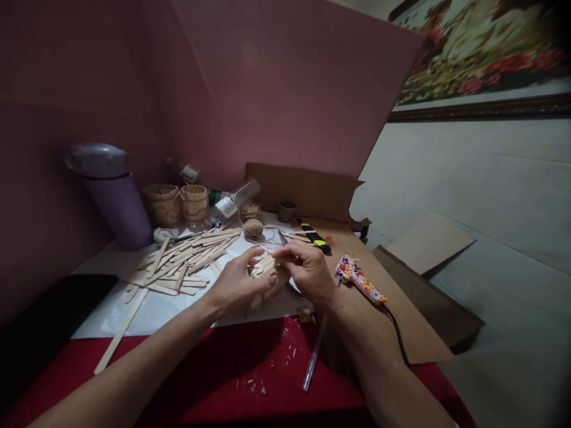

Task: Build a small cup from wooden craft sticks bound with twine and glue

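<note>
A small piece made of pale craft sticks [263,266] is gripped in my left hand [243,279], between thumb and curled fingers. Close against its right side is my right hand [307,267], thumb and fingertips pinched together at the edge of the piece. What those fingertips hold is too small to make out. To the left of my hands lies a loose heap of wooden craft sticks [191,255] on white paper [107,315]. A ball of twine [253,229] rests just beyond the hands.
On the right, a flower-patterned glue gun [359,279] lies on cardboard [401,327], with a glue stick [314,356] sticking out. A yellow-black utility knife [314,236] is behind it. A purple bottle [116,202], wooden cups [194,204] and a plastic bottle [236,201] stand or lie at the back.
</note>
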Action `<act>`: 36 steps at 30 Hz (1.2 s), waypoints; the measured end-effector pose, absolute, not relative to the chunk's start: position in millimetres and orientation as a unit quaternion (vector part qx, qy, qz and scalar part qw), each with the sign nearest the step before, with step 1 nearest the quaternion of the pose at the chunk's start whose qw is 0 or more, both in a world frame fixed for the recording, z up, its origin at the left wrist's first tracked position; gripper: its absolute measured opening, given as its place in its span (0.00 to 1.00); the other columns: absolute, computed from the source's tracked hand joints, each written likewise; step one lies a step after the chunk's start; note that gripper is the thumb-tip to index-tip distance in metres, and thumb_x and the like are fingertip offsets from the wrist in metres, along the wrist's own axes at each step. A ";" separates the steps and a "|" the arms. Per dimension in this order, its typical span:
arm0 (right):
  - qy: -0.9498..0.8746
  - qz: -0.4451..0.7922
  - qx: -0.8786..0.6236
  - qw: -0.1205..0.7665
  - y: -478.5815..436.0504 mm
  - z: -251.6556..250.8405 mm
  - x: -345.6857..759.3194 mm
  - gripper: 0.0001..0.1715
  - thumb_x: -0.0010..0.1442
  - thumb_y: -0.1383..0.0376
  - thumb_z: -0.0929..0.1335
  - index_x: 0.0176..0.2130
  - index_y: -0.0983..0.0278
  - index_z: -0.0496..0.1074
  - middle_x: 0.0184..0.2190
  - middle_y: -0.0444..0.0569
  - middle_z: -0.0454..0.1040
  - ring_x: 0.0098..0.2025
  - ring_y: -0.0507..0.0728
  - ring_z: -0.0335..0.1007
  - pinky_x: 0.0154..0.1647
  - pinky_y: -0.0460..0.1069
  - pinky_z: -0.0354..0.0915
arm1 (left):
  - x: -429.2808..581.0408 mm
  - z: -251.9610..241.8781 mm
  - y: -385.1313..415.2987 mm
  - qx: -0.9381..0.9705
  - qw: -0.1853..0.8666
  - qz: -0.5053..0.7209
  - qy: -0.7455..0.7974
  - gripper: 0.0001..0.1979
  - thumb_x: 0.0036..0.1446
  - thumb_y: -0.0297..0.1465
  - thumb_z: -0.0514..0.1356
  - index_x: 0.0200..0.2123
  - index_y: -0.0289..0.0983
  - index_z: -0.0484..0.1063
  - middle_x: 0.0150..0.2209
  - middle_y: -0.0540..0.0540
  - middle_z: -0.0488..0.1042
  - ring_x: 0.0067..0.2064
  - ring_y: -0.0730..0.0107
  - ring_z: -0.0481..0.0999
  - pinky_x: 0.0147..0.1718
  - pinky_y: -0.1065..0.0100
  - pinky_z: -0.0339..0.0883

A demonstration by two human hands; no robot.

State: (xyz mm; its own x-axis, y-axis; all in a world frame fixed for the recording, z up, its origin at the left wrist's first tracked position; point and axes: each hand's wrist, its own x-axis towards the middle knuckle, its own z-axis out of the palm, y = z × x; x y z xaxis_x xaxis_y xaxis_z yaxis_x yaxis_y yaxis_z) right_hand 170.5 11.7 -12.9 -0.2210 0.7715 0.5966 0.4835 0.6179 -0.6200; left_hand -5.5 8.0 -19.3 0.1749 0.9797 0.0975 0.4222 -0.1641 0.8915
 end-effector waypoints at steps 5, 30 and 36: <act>-0.770 0.128 -0.423 0.460 10.3 -12.5 170.1 0.13 0.55 0.75 0.67 0.33 0.60 0.78 0.31 0.45 0.71 0.34 0.53 0.68 0.36 0.48 0.63 | -4.7 -22.7 8.9 0.665 0.385 0.381 0.515 0.35 0.40 0.36 0.65 0.54 0.34 0.71 0.45 0.38 0.77 0.46 0.50 0.75 0.43 0.57 0.68; -0.577 0.392 -0.464 0.546 8.0 -28.6 145.6 0.48 0.48 0.47 0.74 0.60 0.67 0.62 0.54 0.63 0.70 0.50 0.64 0.73 0.45 0.54 0.71 | -6.9 -20.1 10.1 0.524 0.459 0.524 0.491 0.38 0.41 0.40 0.68 0.55 0.34 0.63 0.50 0.36 0.71 0.45 0.54 0.76 0.40 0.60 0.71; -0.493 0.543 -0.429 0.528 1.7 -36.3 129.8 0.78 0.36 0.57 0.81 0.70 0.64 0.36 0.56 0.62 0.71 0.51 0.64 0.75 0.49 0.55 0.71 | -1.5 -26.2 9.1 0.476 0.503 0.523 0.496 0.34 0.40 0.38 0.69 0.50 0.35 0.63 0.48 0.40 0.70 0.36 0.64 0.77 0.33 0.65 0.71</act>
